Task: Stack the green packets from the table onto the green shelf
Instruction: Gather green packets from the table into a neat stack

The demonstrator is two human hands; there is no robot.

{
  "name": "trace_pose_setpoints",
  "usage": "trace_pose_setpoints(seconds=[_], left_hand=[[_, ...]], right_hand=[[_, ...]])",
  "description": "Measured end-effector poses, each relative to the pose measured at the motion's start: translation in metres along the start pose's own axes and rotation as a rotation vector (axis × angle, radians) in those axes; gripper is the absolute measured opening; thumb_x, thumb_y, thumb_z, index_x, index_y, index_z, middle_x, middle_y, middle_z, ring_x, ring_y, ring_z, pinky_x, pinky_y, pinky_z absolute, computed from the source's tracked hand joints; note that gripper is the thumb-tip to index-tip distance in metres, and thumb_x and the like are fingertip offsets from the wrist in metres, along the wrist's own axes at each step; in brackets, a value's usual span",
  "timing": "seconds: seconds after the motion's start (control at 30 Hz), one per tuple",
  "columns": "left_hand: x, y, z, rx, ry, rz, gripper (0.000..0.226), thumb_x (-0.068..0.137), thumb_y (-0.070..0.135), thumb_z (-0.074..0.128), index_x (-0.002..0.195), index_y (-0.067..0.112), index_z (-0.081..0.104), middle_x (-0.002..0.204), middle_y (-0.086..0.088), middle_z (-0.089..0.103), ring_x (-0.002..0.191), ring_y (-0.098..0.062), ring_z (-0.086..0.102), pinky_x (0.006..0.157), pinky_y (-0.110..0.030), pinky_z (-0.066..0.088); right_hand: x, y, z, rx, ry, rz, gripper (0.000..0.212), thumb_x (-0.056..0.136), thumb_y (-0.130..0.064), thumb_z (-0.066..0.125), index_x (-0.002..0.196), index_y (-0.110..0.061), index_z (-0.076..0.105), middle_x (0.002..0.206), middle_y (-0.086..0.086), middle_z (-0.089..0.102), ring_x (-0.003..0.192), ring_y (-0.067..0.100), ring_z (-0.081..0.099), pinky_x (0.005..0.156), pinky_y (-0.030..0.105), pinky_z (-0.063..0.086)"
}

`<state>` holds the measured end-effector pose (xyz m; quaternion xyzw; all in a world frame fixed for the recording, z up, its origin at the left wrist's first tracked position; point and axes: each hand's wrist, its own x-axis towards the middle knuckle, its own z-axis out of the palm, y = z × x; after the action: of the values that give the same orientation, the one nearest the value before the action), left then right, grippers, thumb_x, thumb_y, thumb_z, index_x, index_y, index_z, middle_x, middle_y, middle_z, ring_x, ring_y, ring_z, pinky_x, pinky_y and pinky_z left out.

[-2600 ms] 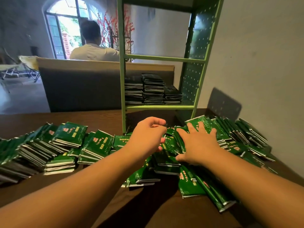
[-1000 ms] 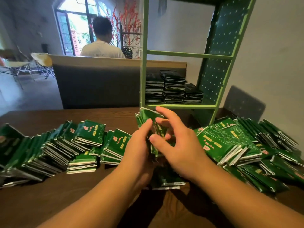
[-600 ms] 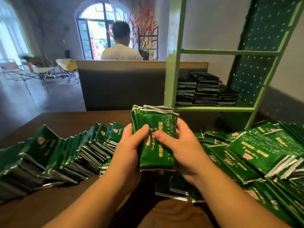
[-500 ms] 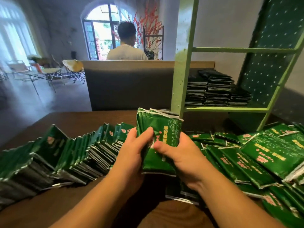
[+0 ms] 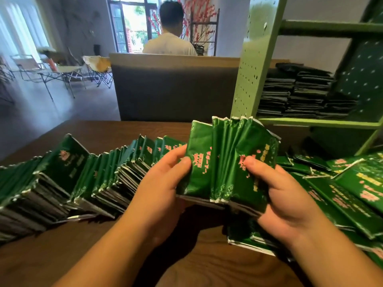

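I'm gripping a fanned bundle of packets (image 5: 226, 162) in both hands, left (image 5: 163, 183) and right (image 5: 277, 195), squaring it before lifting onto the green shelf (image 5: 319, 122) just beyond.

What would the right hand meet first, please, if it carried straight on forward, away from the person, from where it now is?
Probably the green shelf, its lower board's front edge behind the held packets that the right hand grips; depth is uncertain.

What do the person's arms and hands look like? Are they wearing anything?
Both arms are bare right up to the picture's edge: no sleeves show. The left hand and right hand wear no gloves, rings, watch or bracelet that can be seen. The fingers have short, plain nails.
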<state>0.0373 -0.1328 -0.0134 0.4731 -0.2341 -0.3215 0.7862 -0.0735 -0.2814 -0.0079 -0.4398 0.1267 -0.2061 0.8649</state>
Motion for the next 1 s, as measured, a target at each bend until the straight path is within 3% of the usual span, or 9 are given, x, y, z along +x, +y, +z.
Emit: trace_pose_setpoints(seconds=[0.13,0.23,0.37,0.47,0.67,0.73,0.83,0.9,1.0], left_hand=[[0.003,-0.002,-0.004,0.002,0.064,-0.014,0.031,0.094,0.006,0.051,0.112,0.019,0.072,0.103,-0.009,0.078,0.082,-0.017,0.074,0.064,-0.031,0.059],[0.005,-0.001,-0.007,-0.042,0.093,-0.046,0.037,0.096,0.004,0.046,0.116,0.022,0.072,0.099,-0.006,0.077,0.078,-0.015,0.072,0.062,-0.03,0.055],[0.007,0.001,-0.01,-0.083,0.106,-0.051,0.041,0.096,0.005,0.044,0.12,0.025,0.072,0.106,-0.008,0.076,0.089,-0.021,0.069,0.075,-0.035,0.052],[0.007,0.003,-0.012,-0.15,0.125,-0.067,0.044,0.098,0.004,0.042,0.128,0.026,0.067,0.116,-0.011,0.075,0.095,-0.023,0.069,0.071,-0.036,0.058],[0.003,-0.001,-0.003,-0.108,0.116,-0.091,0.037,0.089,0.0,0.057,0.12,0.017,0.065,0.101,-0.013,0.072,0.073,-0.021,0.066,0.058,-0.031,0.053],[-0.003,-0.001,0.006,-0.031,0.089,-0.079,0.032,0.077,0.008,0.066,0.106,0.016,0.074,0.09,-0.01,0.073,0.068,-0.02,0.066,0.056,-0.029,0.052],[-0.01,0.002,0.016,0.01,0.044,-0.106,0.023,0.08,0.036,0.064,0.078,0.02,0.08,0.083,-0.003,0.074,0.076,-0.022,0.067,0.073,-0.034,0.051],[-0.013,0.006,0.014,-0.018,0.036,-0.14,0.044,0.085,0.056,0.051,0.074,0.027,0.082,0.085,0.001,0.078,0.075,-0.017,0.072,0.08,-0.035,0.051],[-0.019,0.016,0.017,-0.038,-0.054,-0.123,0.051,0.077,0.061,0.044,0.079,0.028,0.083,0.089,-0.003,0.079,0.076,-0.017,0.076,0.069,-0.033,0.056]], right_hand=[[0.005,0.001,-0.004,0.104,-0.068,0.02,0.071,0.041,-0.016,0.097,0.107,-0.002,0.075,0.113,0.024,0.072,0.104,0.038,0.072,0.076,0.05,0.061],[0.004,0.0,-0.004,0.12,-0.082,0.036,0.044,0.05,-0.015,0.087,0.092,-0.006,0.079,0.099,0.018,0.075,0.092,0.032,0.076,0.07,0.045,0.062],[0.004,0.002,-0.002,0.127,-0.118,0.072,0.034,0.056,-0.018,0.08,0.088,-0.007,0.081,0.099,0.017,0.076,0.092,0.031,0.076,0.071,0.045,0.062],[0.0,0.0,0.003,0.141,-0.125,0.083,0.031,0.058,-0.022,0.075,0.084,-0.008,0.082,0.099,0.016,0.077,0.093,0.031,0.076,0.071,0.046,0.063],[-0.001,0.004,0.002,0.192,-0.211,0.148,0.054,0.059,-0.018,0.088,0.11,-0.001,0.077,0.122,0.023,0.07,0.111,0.038,0.07,0.084,0.054,0.06],[-0.001,0.006,0.002,0.173,-0.246,0.164,0.063,0.056,-0.018,0.095,0.113,-0.001,0.076,0.125,0.024,0.068,0.114,0.039,0.068,0.088,0.055,0.058],[-0.002,0.007,0.001,0.164,-0.227,0.156,0.071,0.047,-0.017,0.1,0.112,0.0,0.075,0.121,0.025,0.07,0.11,0.04,0.07,0.083,0.055,0.059],[-0.002,0.005,0.002,0.163,-0.208,0.154,0.072,0.045,-0.016,0.1,0.11,0.001,0.076,0.118,0.026,0.071,0.107,0.04,0.071,0.08,0.054,0.06],[-0.002,0.002,0.001,0.153,-0.19,0.146,0.069,0.045,-0.015,0.1,0.108,0.001,0.076,0.117,0.026,0.071,0.106,0.04,0.071,0.078,0.053,0.06]])
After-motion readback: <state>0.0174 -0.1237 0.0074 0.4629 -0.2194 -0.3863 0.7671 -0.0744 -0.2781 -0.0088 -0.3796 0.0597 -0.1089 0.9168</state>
